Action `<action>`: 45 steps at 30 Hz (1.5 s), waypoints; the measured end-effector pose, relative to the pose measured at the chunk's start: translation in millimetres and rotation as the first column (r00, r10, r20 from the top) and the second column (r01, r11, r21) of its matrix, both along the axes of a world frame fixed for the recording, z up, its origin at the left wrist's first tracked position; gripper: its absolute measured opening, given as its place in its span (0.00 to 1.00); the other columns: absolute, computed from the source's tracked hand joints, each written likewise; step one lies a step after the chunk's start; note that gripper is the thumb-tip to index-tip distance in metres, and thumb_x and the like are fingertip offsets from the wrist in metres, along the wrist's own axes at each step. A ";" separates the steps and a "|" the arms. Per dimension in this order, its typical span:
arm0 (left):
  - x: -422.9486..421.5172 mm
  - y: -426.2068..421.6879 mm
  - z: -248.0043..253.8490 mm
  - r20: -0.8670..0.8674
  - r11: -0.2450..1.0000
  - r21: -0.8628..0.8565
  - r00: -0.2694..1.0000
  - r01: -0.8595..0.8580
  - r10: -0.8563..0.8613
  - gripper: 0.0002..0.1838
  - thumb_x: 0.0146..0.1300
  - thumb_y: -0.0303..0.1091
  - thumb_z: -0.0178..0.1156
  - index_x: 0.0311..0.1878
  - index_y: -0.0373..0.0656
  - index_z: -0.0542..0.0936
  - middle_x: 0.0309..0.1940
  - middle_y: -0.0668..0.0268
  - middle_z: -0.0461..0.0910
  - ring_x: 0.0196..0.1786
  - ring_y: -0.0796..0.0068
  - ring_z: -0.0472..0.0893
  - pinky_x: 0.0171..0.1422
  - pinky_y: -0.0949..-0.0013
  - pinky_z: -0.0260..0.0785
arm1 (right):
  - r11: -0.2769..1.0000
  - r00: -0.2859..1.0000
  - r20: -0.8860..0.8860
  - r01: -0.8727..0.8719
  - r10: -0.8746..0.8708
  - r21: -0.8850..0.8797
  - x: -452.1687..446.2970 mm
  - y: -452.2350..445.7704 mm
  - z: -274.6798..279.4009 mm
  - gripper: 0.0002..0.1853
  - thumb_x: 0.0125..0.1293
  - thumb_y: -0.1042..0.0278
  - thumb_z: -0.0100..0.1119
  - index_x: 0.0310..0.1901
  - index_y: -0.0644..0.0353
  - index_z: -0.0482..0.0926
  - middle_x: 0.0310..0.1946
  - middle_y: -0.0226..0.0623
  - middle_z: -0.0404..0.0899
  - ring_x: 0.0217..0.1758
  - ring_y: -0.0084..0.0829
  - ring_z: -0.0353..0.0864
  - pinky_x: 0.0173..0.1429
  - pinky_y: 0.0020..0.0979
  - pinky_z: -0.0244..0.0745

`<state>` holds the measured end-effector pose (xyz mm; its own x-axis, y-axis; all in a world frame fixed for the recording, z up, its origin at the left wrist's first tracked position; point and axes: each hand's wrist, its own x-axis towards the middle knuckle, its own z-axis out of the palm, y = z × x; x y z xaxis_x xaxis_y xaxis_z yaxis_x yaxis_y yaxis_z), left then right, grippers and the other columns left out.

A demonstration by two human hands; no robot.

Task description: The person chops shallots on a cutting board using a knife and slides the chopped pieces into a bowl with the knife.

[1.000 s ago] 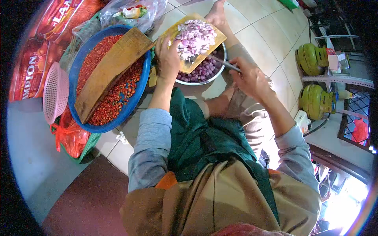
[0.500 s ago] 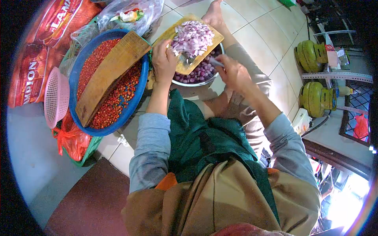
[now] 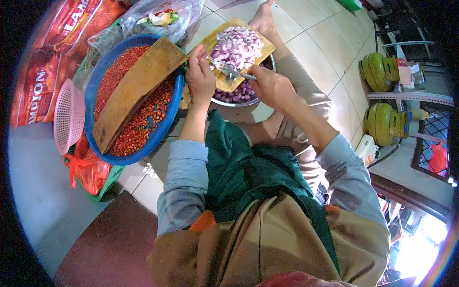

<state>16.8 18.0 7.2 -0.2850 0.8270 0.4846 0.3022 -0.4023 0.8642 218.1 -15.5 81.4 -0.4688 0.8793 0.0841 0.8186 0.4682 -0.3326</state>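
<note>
Chopped shallots (image 3: 236,47) are heaped on a yellowish cutting board (image 3: 228,84), which lies tilted across a metal bowl (image 3: 235,104) of purple shallots (image 3: 239,92). My right hand (image 3: 275,87) is closed round the handle of a knife (image 3: 248,76), whose blade points left over the board's near part. At the board's left edge is my left hand (image 3: 200,76), its fingers raised and together, with the palm side toward the board. Whether anything small sits between its fingers cannot be made out.
A blue basin (image 3: 173,115) of cut red chillies (image 3: 138,129) stands left, with a curved wooden board (image 3: 136,91) across it. Beyond are a pink basket (image 3: 69,117), red sacks (image 3: 38,91) and a plastic bag (image 3: 184,14). Green gas cylinders (image 3: 377,71) stand right.
My right hand and the knife have moved left and inward over the near part of the board. My left hand's fingers have straightened and lifted at the board's left edge.
</note>
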 end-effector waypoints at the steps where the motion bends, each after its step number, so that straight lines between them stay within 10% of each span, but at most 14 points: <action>1: 0.2 -0.1 0.0 0.001 1.000 0.000 1.000 -0.003 0.003 0.17 0.69 0.24 0.43 0.59 0.33 0.69 0.51 0.46 0.78 0.53 0.52 0.80 0.57 0.59 0.73 | 1.000 1.000 0.012 0.017 -0.017 0.001 -2.6 3.6 0.9 0.11 0.64 0.67 0.54 0.46 0.59 0.69 0.36 0.49 0.80 0.40 0.50 0.82 0.43 0.47 0.77; 18: 4.3 -2.2 0.9 -0.050 0.999 -0.044 0.999 -0.012 0.010 0.16 0.67 0.22 0.45 0.56 0.33 0.71 0.48 0.48 0.79 0.53 0.53 0.80 0.57 0.59 0.72 | 0.964 0.954 -0.137 0.266 -0.267 -0.022 4.2 28.3 23.7 0.15 0.65 0.61 0.56 0.51 0.56 0.73 0.35 0.55 0.82 0.38 0.55 0.82 0.43 0.50 0.77; 27: 13.5 -18.6 9.2 -0.290 0.997 0.033 0.955 0.074 -0.061 0.16 0.60 0.23 0.50 0.52 0.39 0.75 0.41 0.52 0.78 0.45 0.51 0.77 0.52 0.55 0.69 | 0.997 0.964 -0.264 0.028 -0.045 -0.066 6.3 -13.4 -19.0 0.14 0.64 0.68 0.58 0.50 0.57 0.71 0.36 0.50 0.81 0.39 0.52 0.82 0.41 0.48 0.77; 38: 1.9 -37.8 2.3 -0.632 0.954 -0.259 0.773 -0.150 -0.050 0.31 0.57 0.22 0.52 0.67 0.41 0.62 0.64 0.43 0.62 0.67 0.43 0.62 0.69 0.46 0.53 | 0.982 0.928 -0.326 0.186 -0.181 -0.017 16.5 -14.3 -13.1 0.17 0.66 0.65 0.57 0.54 0.59 0.69 0.39 0.54 0.81 0.43 0.54 0.82 0.45 0.47 0.77; 45: 8.4 -40.0 -2.0 -0.716 0.880 -0.394 0.689 -0.265 -0.114 0.35 0.61 0.32 0.55 0.71 0.41 0.57 0.69 0.41 0.56 0.71 0.41 0.58 0.70 0.40 0.50 | 0.898 0.877 -0.281 0.296 -0.391 -0.327 26.5 -23.4 -26.1 0.15 0.65 0.65 0.57 0.51 0.61 0.74 0.44 0.54 0.80 0.46 0.53 0.81 0.50 0.44 0.75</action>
